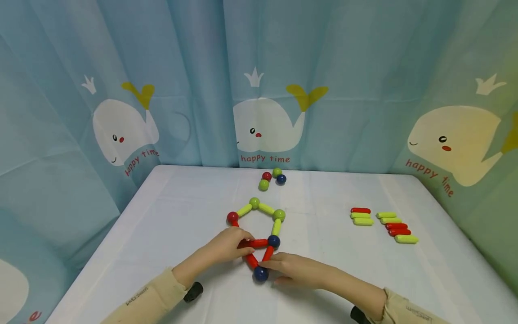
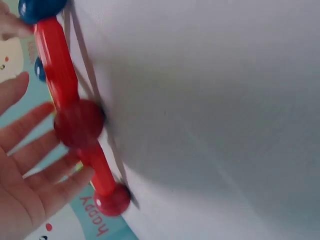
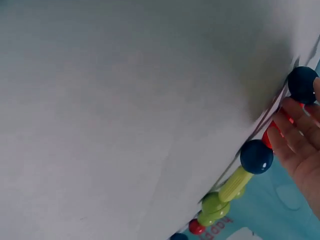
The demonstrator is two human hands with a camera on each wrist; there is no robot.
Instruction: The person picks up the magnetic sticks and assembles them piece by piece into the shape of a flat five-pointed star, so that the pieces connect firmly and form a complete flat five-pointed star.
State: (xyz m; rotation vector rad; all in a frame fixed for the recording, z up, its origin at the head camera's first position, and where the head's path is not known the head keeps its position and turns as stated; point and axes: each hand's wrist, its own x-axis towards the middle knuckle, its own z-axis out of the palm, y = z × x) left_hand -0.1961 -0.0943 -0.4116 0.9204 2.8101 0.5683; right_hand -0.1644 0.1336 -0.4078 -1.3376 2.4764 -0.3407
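Note:
A flat figure of balls and rods lies on the white table. Its lowest corner is a blue ball [image 1: 261,273], joined by red rods to another blue ball [image 1: 274,241] and to a red ball [image 2: 80,124]. My left hand [image 1: 228,245] covers that red ball in the head view; in its wrist view, nearly straight fingers touch the ball and a red rod [image 2: 103,175], thumb apart. My right hand [image 1: 301,270] has its extended fingers [image 3: 295,135] along the red rod beside the lowest blue ball. Light-green rods [image 1: 266,209] and green balls [image 1: 279,215] form the far side.
Several loose balls [image 1: 264,185], green, red and blue, sit near the table's back edge. To the right lie two groups of red and light-green rods [image 1: 363,222]. A blue curtain [image 1: 202,90] with whale prints hangs behind the table [image 1: 182,193].

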